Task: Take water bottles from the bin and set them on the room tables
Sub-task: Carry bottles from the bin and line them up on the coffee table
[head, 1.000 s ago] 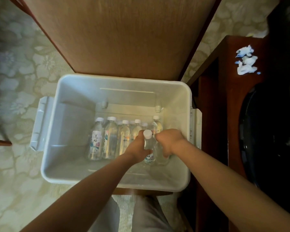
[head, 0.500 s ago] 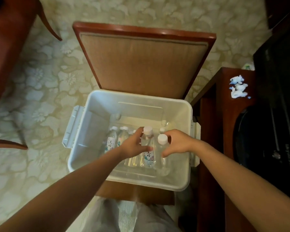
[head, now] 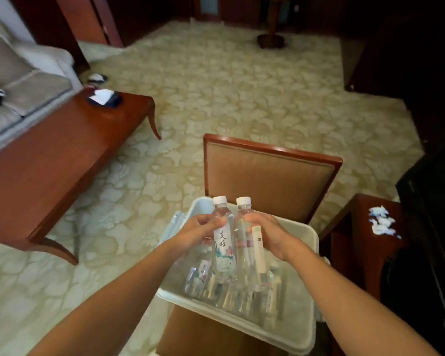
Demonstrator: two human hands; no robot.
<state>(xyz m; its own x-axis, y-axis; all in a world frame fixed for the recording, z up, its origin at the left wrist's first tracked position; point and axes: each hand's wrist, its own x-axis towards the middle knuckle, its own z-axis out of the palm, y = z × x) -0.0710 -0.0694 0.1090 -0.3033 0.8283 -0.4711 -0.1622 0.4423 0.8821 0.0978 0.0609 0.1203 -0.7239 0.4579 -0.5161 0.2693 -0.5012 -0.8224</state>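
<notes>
My left hand (head: 199, 231) grips a clear water bottle (head: 224, 249) with a white cap and a flowered label, held upright above the bin. Beside it, my right hand (head: 270, 235) grips a second clear bottle (head: 247, 253) with a white cap, touching the first. Below them the white plastic bin (head: 280, 332) rests on a chair seat and holds several more bottles (head: 203, 278), blurred.
The chair's brown padded back (head: 267, 176) rises behind the bin. A long red-brown coffee table (head: 49, 150) stands at left before a grey sofa (head: 13, 83), with a dark phone-like item (head: 104, 98) on it. A dark wooden side table (head: 365, 240) with crumpled tissue (head: 382, 223) is at right. Patterned carpet (head: 242, 93) stretches ahead.
Both hands have lifted their bottles up out of the bin. The view has tilted up from the bin to take in the room.
</notes>
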